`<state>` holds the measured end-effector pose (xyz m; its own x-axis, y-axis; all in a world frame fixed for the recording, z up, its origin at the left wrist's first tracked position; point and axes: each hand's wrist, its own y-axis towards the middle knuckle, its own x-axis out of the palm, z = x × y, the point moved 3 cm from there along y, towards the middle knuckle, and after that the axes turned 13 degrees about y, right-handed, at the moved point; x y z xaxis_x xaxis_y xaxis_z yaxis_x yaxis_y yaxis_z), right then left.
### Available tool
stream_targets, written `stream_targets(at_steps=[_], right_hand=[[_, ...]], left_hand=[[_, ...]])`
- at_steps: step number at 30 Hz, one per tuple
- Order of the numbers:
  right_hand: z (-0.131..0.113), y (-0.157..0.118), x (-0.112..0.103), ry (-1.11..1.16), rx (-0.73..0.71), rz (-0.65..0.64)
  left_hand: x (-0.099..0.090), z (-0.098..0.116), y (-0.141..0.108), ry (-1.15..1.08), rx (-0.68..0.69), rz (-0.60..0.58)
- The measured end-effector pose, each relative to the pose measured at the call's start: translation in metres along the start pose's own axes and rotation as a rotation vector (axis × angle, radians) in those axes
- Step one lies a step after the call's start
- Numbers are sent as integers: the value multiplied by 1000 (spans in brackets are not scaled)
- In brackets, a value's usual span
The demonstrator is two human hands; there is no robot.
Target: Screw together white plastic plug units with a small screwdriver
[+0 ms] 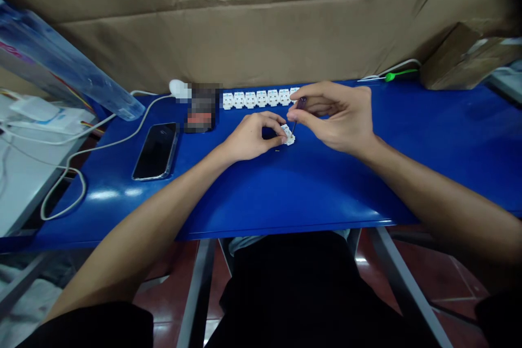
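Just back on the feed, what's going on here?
A person is working at a blue table. Their left hand pinches a small white connector, and their right hand holds a small screwdriver with its tip at the connector. A row of similar white connectors sits just beyond the hands, with a phone off to the left.

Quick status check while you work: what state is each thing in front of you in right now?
Left hand: pinching the white module
Right hand: pinching the screwdriver
Screwdriver: shaft pointing down, tip at the module's edge
Row of modules: seven in a line, the last partly behind the right hand
Phone: lying flat, glass up, dark
White cable: lying slack in a loop
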<state>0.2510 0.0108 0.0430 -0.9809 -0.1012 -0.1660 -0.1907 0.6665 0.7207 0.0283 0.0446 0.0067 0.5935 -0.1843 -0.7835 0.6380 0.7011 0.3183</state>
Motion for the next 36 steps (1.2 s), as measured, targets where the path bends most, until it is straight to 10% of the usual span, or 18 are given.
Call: stream_targets(at_steps=[7, 13, 24, 36], right_hand=[[0, 0, -1, -139, -146, -84], [3, 0, 0, 22, 3, -299], [-5, 1, 1, -81, 15, -2], [-1, 1, 1, 16, 40, -266]], left_hand=[[0, 3, -1, -16, -6, 11], [1, 2, 0, -11, 5, 0], [2, 2, 0, 21, -11, 10], [2, 1, 1, -9, 1, 8]])
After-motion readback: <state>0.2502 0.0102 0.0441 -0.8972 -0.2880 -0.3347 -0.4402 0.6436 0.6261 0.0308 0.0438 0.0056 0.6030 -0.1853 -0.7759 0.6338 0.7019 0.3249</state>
